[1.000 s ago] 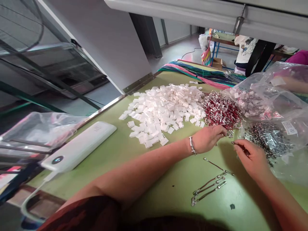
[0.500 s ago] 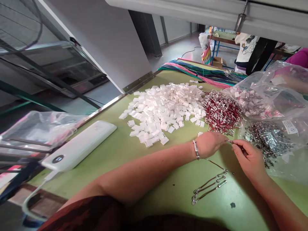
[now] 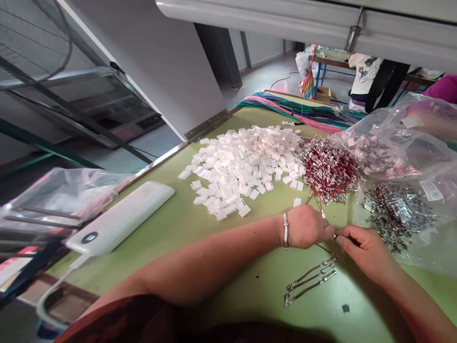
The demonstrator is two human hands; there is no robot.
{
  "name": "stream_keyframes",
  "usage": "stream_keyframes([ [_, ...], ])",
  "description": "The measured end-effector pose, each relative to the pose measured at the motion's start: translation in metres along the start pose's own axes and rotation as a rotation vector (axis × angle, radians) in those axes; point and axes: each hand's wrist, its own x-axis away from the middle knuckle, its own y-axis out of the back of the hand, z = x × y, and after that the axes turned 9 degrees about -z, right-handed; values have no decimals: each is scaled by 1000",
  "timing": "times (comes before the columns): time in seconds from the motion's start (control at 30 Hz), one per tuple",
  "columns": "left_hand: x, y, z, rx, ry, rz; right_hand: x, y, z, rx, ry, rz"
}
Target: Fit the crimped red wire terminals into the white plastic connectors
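Note:
Low over the green table, my left hand [image 3: 310, 226] and my right hand [image 3: 364, 248] meet with fingertips pinched together. Between them shows the metal end of a short wire lead [image 3: 334, 236]; most of it is hidden by the fingers. Below the hands, several dark red wire leads [image 3: 310, 276] with metal terminals at their ends lie roughly side by side. One more lead runs out from under my left hand. Behind that hand sits a heap of red wire leads [image 3: 330, 166], with a couple of loose ends reaching toward the knuckles.
Left of the leads spreads a big pile of white plastic connectors [image 3: 243, 166]. Clear bags [image 3: 428, 219] with metal parts and connectors lie on the right. A white power bank [image 3: 121, 216] with a cable is at the left edge. Bundled coloured wires [image 3: 296, 112] lie at the back.
Both hands have come down the table, toward me, staying together at the fingertips. Wire ends at the red heap's near edge, hidden before by my left hand, now show.

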Motion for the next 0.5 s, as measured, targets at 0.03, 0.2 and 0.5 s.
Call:
stream_keyframes([
  [0.03, 0, 0, -1, 0, 4, 10, 0, 0, 0, -21, -30, 14],
  [0.2, -4, 10, 10, 109, 110, -53, -1, 1, 0, 96, 20, -6],
  [0.5, -19, 7, 30, -21, 873, -41, -8, 31, -4, 178, 47, 9],
])
